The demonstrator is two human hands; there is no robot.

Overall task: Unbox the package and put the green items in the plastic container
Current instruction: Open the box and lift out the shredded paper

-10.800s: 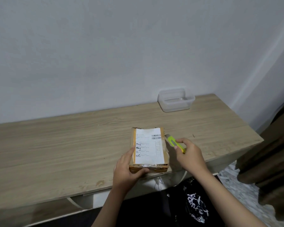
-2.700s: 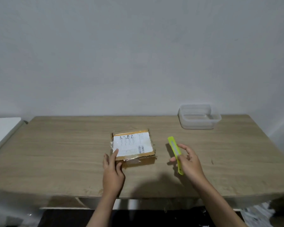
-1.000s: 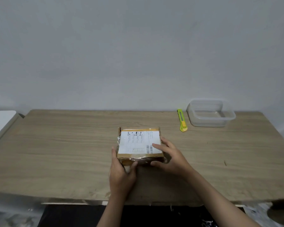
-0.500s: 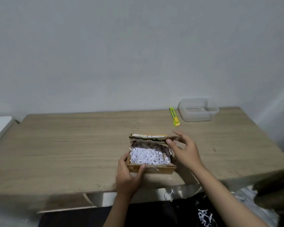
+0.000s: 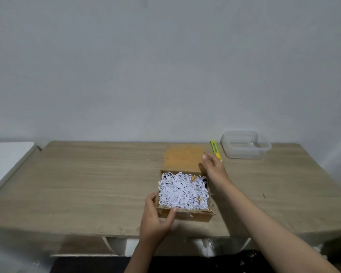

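The cardboard box (image 5: 185, 214) lies open on the wooden table (image 5: 87, 184), filled to the brim with shredded white paper (image 5: 182, 191). Its lid flap (image 5: 182, 157) is folded back flat on the table behind it. My left hand (image 5: 156, 215) grips the box's front left corner. My right hand (image 5: 214, 166) hovers at the flap's right edge, fingers apart, holding nothing. No green items show in the paper. The clear plastic container (image 5: 245, 144) stands at the back right.
A yellow-green utility knife (image 5: 216, 150) lies just left of the container, close behind my right hand. A white surface (image 5: 6, 158) adjoins the table's left end. The wall runs right behind the table.
The lid flap has swung from upright to flat on the table behind the box. My right hand let go of it. My left hand stays on the front corner.
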